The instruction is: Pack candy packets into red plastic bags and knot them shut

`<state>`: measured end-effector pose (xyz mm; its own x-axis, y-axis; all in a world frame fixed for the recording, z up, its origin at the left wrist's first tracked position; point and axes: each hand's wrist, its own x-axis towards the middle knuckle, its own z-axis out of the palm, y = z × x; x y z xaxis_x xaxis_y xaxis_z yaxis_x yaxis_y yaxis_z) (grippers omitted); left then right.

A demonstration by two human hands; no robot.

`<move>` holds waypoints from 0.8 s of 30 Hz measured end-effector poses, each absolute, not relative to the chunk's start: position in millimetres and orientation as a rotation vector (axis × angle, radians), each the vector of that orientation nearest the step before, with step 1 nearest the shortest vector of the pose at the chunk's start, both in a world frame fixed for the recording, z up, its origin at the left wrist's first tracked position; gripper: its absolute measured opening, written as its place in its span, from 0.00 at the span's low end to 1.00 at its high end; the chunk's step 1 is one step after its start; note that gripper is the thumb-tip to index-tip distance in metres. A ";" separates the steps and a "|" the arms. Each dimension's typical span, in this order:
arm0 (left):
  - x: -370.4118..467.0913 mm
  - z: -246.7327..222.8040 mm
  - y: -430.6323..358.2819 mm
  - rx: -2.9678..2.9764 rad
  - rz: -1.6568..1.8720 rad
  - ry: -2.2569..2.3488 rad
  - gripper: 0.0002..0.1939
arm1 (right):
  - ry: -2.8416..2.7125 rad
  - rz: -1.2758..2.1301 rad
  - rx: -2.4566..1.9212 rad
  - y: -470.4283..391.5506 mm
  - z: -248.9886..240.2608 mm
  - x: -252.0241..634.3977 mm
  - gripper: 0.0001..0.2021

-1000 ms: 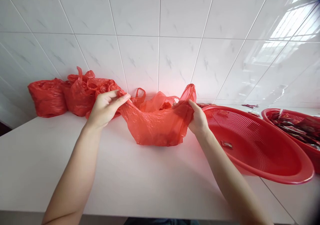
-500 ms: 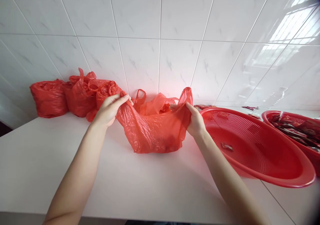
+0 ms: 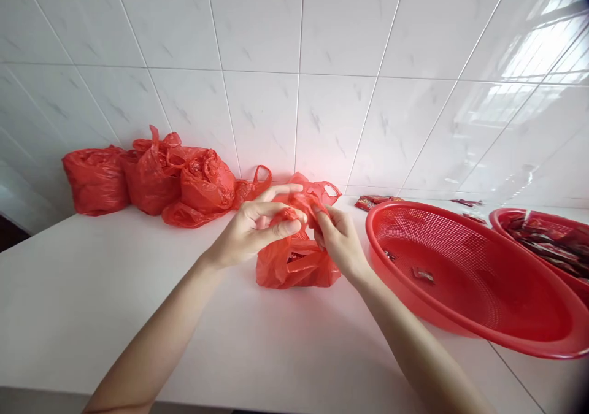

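Note:
A red plastic bag [image 3: 299, 273] rests on the white counter [image 3: 221, 340] in front of me, its two handles drawn up and together. Through the gap between the handles, small wrapped packets show faintly inside. My left hand [image 3: 257, 224] pinches one handle between thumb and fingers. Close beside it, my right hand [image 3: 338, 233] grips the other handle, thumb on top. The two hands nearly meet above the bag, and their fingertips partly cover the bunched plastic.
Filled red bags [image 3: 151, 181] stand along the tiled wall at left. At right sits a big red basket [image 3: 442, 236] with a few packets in it; behind it is another basket [image 3: 547, 218] full of packets. Loose packets [image 3: 372, 202] lie by the wall.
My hands have come together from either side of the bag. Its mouth, held stretched wide before, is now gathered, with both handles meeting over the middle.

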<state>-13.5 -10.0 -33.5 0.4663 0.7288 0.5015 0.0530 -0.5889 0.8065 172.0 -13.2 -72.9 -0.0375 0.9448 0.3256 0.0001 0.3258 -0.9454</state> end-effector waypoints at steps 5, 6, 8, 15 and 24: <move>-10.6 -35.8 -11.1 1.891 1.203 0.686 0.10 | -1.515 1.079 -0.904 -23.5 -65.1 172.1 0.19; -11.7 -35.4 -10.5 1.878 1.230 0.695 0.10 | -1.525 1.138 -0.875 -24.6 -62.7 173.8 0.18; -14.0 -34.7 -9.2 1.868 1.289 0.727 0.11 | -1.565 1.227 -0.816 -25.6 -58.8 177.3 0.16; -18.1 -42.0 -1.8 2.040 1.397 0.950 0.08 | -1.757 1.052 -0.732 -26.6 -59.1 175.5 0.10; -18.3 -43.3 -0.5 2.077 1.164 1.016 0.12 | -1.921 0.605 -0.749 -26.1 -76.1 174.0 0.12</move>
